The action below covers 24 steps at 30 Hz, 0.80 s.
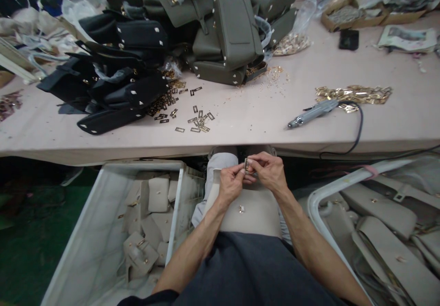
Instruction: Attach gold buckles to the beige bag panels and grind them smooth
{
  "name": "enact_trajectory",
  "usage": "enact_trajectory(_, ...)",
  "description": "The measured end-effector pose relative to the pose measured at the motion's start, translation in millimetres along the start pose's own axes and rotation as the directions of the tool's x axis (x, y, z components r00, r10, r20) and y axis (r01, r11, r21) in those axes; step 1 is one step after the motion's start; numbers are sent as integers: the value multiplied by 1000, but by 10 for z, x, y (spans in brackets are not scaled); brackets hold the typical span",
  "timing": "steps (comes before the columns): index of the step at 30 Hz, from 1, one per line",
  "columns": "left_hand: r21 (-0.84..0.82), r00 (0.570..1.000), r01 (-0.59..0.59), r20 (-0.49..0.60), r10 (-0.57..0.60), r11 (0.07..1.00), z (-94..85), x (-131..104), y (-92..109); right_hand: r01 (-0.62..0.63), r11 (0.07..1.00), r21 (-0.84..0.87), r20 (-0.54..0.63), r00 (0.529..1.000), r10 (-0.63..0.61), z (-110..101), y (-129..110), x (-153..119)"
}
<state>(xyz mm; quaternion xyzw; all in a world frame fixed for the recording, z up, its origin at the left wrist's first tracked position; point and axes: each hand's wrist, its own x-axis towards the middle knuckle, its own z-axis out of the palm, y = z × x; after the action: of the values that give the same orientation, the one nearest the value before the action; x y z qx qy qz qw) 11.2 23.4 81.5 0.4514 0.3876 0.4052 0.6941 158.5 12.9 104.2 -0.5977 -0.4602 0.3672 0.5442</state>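
A small rectangular metal plate (pixel 246 165) is pinched between my two hands above my lap. My left hand (pixel 231 182) grips its left side with the fingers closed. From the other side, my right hand (pixel 270 171) holds it between thumb and fingers. Below them a beige handbag (pixel 256 219) lies on my thighs, a small metal clasp (pixel 241 209) on its surface. Part of the bag is hidden by my hands and forearms.
The table (pixel 240 127) carries black bags (pixel 127 95), olive bags (pixel 237 31), loose metal plates (pixel 199 122), gold fittings (pixel 357 94) and an electric screwdriver (pixel 311 113) with a cord. Bins of beige bags flank me: a left crate (pixel 177 196) and a right white-rimmed container (pixel 314 196).
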Motion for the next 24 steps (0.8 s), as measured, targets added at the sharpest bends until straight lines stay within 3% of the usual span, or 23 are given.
enact_trajectory(10, 33, 997, -40, -65, 43, 999, 25, -10, -31, -10, 1000, -24, 8, 1000, 10, 26, 45, -4)
enact_trajectory(14, -3, 990, -46, -135, 45, 999, 59, -5, -58, 179, 965, -190, -46, 980, -191, 37, 64, -53)
enact_trajectory(18, -26, 989, -52, -141, 48, 998, 47, -12, -82, 355, 896, -266, 7, 930, -367, 59, 52, -86)
enact_trajectory(24, -21, 988, -40, -147, 36, 999, 53, 11, -140, 363, 866, -343, 61, 929, -365, 6, 31, -71)
